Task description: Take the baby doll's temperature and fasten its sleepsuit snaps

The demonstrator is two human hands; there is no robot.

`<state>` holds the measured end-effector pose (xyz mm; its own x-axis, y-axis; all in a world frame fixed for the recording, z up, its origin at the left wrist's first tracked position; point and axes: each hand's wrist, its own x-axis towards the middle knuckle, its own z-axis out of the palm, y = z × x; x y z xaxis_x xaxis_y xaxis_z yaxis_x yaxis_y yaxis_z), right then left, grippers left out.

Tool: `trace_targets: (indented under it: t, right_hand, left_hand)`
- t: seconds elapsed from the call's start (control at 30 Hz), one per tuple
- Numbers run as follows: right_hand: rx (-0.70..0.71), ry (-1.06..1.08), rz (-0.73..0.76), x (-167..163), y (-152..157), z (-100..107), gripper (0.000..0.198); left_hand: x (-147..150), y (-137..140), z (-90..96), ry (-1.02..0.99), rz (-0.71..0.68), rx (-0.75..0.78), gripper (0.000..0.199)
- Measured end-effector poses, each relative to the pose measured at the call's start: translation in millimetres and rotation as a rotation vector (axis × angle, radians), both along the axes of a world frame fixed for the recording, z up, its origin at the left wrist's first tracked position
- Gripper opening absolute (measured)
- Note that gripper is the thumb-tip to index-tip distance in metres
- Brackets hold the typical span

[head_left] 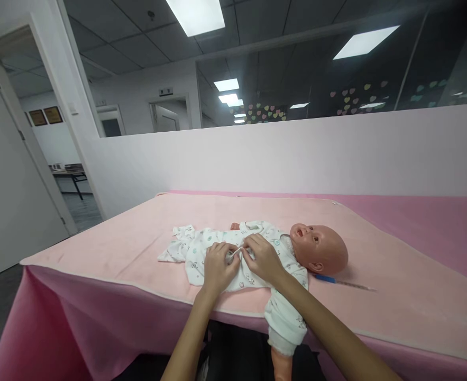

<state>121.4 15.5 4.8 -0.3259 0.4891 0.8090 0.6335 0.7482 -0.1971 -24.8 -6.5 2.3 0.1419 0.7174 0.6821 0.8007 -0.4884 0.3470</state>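
A baby doll (320, 246) lies on its back across the pink table cover, its head to the right. It wears a white patterned baby outfit (201, 251), whose near sleeve hangs over the table edge with the doll's arm showing below. Over the doll's belly, my left hand (219, 262) pinches a thin white tie of the outfit. My right hand (262, 256) pinches the same area from the other side, fingertips close to the left ones. Fingers partly hide the tie, so its exact shape is unclear.
Beside the doll's head lies a thin stick-like thing with a blue end (325, 278). A peach mat (134, 238) covers the pink cloth (423, 225). Behind the table stands a white half wall (281, 159) with glass above. An open door (15, 174) is at the left.
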Motion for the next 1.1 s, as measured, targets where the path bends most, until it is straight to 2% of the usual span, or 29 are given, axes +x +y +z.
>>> trace_targets:
  t: [0.47,0.77,0.93,1.1]
  right_hand:
    - [-0.019,0.029,0.001,0.0,-0.4,1.0,0.009]
    - [-0.012,0.023,-0.002,1.1,-2.3,2.3,0.009]
    - [-0.023,0.032,-0.027,1.6,-0.3,2.0,0.011]
    - [-0.026,0.062,-0.062,2.3,3.2,0.8,0.014]
  left_hand:
    - [-1.8,-0.7,0.0,-0.057,-0.042,-0.047,0.014]
    - [-1.2,-1.3,1.6,-0.128,-0.067,-0.083,0.023]
    - [-4.5,-2.9,4.5,-0.152,-0.107,-0.126,0.013]
    - [-4.7,-5.1,4.2,-0.151,-0.110,-0.100,0.017]
